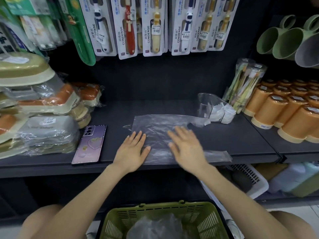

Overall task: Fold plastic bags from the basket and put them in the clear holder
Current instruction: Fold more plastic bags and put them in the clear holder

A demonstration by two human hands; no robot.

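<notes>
Presses the left hand flat, fingers straight and spread, on the nine-o'clock side of the clear plastic bag. Lays the right hand palm down over the bag's middle, fingers likewise straight; blurred, so impossible to say how firmly. Hands apart, side by side, gripping nothing. Bag spread unfolded on the dark shelf, its near edge at the shelf lip, with one handle strip trailing toward four o'clock along that lip and another reaching toward two o'clock.

At two o'clock from the hands, the clear holder, just beyond the bag's far handle, with white folded bags already inside. At nine o'clock, a purple phone, back upward, near the shelf edge. At six o'clock, below the arms, the green basket with more crumpled bags.

Likely trouble: thin, slippery film sliding on the smooth shelf and off the six-o'clock edge if pushed rather than pinned. Probably also trapped air and wrinkles, giving a lopsided fold too bulky for the holder. Loose handle at four o'clock apt to hang out of the fold unless tucked in first. Risks knocking the light holder into the orange cups with a wide sweep toward two o'clock, or nudging the phone off the lip with one toward nine.
</notes>
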